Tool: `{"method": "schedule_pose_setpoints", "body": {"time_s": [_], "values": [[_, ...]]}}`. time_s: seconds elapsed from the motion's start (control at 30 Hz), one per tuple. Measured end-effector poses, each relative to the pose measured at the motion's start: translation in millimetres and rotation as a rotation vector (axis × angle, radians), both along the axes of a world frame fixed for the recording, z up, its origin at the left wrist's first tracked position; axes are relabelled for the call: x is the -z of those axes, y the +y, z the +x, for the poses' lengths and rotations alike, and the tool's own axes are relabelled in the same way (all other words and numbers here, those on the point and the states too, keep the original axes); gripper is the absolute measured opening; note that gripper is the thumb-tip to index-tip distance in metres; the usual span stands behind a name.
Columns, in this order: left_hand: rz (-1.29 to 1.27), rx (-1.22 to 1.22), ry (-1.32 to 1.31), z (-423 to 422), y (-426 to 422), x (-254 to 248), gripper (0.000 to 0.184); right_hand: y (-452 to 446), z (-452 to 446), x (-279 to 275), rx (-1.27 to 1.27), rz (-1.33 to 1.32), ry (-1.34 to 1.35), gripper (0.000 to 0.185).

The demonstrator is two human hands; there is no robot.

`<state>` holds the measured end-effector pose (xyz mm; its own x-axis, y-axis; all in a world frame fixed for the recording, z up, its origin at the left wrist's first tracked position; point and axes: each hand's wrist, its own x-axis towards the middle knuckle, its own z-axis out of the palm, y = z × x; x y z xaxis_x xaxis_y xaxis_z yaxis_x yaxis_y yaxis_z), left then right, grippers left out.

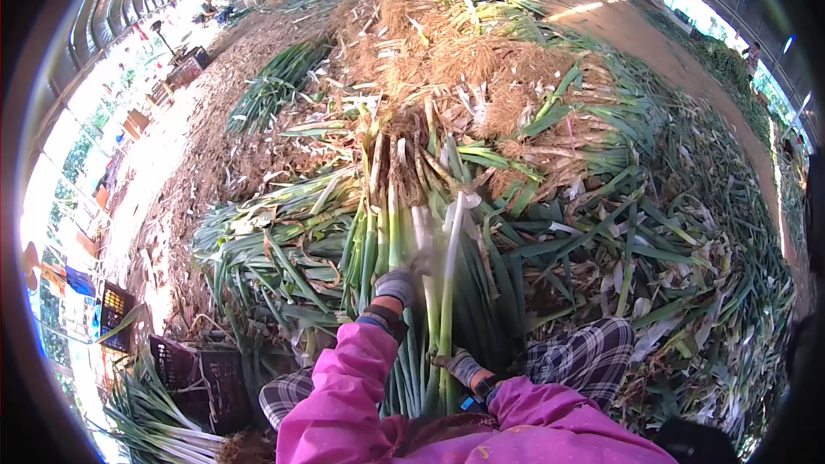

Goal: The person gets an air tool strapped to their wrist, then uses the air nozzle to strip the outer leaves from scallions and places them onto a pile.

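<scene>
Long green onions with white stems and green leaves lie in a bundle (394,228) in front of me, brown roots pointing away. One peeled green onion (449,283) stands out with a clean pale stem. Low on its green part, my right hand (461,367), in a grey glove, is closed round it. My left hand (395,286), also gloved, is over the bundle just left of that stem. Motion smears its fingertips, so whether they grip a stalk cannot be made out. The lower leaves run down between my forearms toward my lap.
A large heap of rooty green onions (481,69) rises beyond the bundle. Stripped leaves (687,292) cover the right side. Dark plastic crates (225,391) and a pile of cleaned green onions (163,421) are at lower left. A person (209,7) sits far off.
</scene>
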<state>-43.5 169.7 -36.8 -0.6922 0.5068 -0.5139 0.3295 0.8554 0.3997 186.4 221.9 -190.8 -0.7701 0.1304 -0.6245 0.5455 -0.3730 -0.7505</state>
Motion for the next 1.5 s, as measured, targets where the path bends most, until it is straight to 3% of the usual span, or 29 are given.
{"method": "schedule_pose_setpoints", "body": {"time_s": [0.07, 0.13, 0.2, 0.3, 0.33, 0.4, 0.47, 0.5, 0.57, 0.67, 0.73, 0.8, 0.87, 0.93, 1.03, 1.07, 1.17, 1.2, 1.23, 1.3, 1.33, 1.43, 1.5], "values": [[-0.050, -0.143, 0.000, -15, 11, 18, 0.056, 1, 2, -3, 0.014, -0.029, 0.020, 0.029], [-0.107, -0.085, 0.014, -26, 23, 1, 0.045, 1, 3, -2, 0.031, -0.014, 0.069, 0.027], [-0.045, 0.148, 0.162, -40, 23, 23, 0.051, 5, 3, -4, 0.012, 0.001, 0.058, 0.027], [-0.167, 0.163, 0.088, -40, 24, 16, 0.053, 13, 2, -2, -0.054, 0.049, -0.028, 0.030], [-0.204, 0.299, 0.149, -33, 17, 16, 0.048, 15, 2, 11, -0.073, 0.085, -0.045, 0.029], [-0.250, 0.052, -0.008, -9, 8, 2, 0.048, 18, 3, 10, -0.126, 0.189, -0.093, 0.030], [-0.285, 0.210, -0.015, 23, -20, 19, 0.047, 22, 0, 6, -0.171, 0.289, -0.169, 0.038], [-0.312, 0.406, 0.011, 49, -33, -6, 0.046, 23, 1, 5, -0.198, 0.341, -0.209, 0.043], [-0.265, 0.325, -0.056, 94, -59, -33, 0.046, 23, 2, 3, -0.170, 0.363, -0.167, 0.045], [-0.298, 0.462, -0.070, 143, -96, -31, 0.044, 26, 1, -21, -0.135, 0.427, -0.062, 0.040], [-0.261, 0.475, -0.040, 164, -112, -30, 0.042, 29, -1, -53, -0.125, 0.307, -0.103, 0.037], [-0.233, 0.406, -0.145, 173, -123, -11, 0.048, 33, -6, -79, -0.124, 0.216, -0.203, 0.035], [-0.186, 0.192, -0.147, 175, -114, -56, 0.060, 38, -3, -77, -0.064, 0.011, -0.163, 0.031], [-0.170, 0.109, -0.164, 177, -127, -32, 0.064, 37, -5, -64, -0.041, -0.161, -0.059, 0.028], [-0.117, 0.030, -0.136, 178, -132, -35, 0.068, 38, -17, -87, -0.128, -0.205, -0.256, 0.035], [-0.107, -0.010, -0.085, 177, -134, -41, 0.069, 34, -20, -109, -0.156, -0.029, -0.264, 0.034], [-0.088, -0.058, -0.011, 180, -136, -54, 0.065, 29, -25, -76, -0.166, -0.480, -0.301, 0.038], [-0.081, -0.069, 0.003, 180, -135, -55, 0.064, 22, -33, -54, -0.242, -0.412, -0.282, 0.041], [-0.063, -0.097, 0.046, 179, -137, -53, 0.065, 17, -43, -49, -0.279, -0.080, -0.306, 0.040], [-0.036, -0.147, 0.137, 172, -148, -46, 0.067, 10, -55, -37, -0.404, 0.124, -0.171, 0.039], [-0.064, -0.157, 0.142, 168, -149, -46, 0.079, 7, -61, -26, -0.390, 0.154, -0.206, 0.039], [-0.207, -0.028, 0.011, 153, -141, -66, 0.077, -2, -70, 28, -0.341, 0.198, -0.309, 0.044], [-0.168, -0.050, 0.078, 143, -138, -54, 0.072, -7, -77, 55, -0.278, 0.154, -0.354, 0.053]]}}
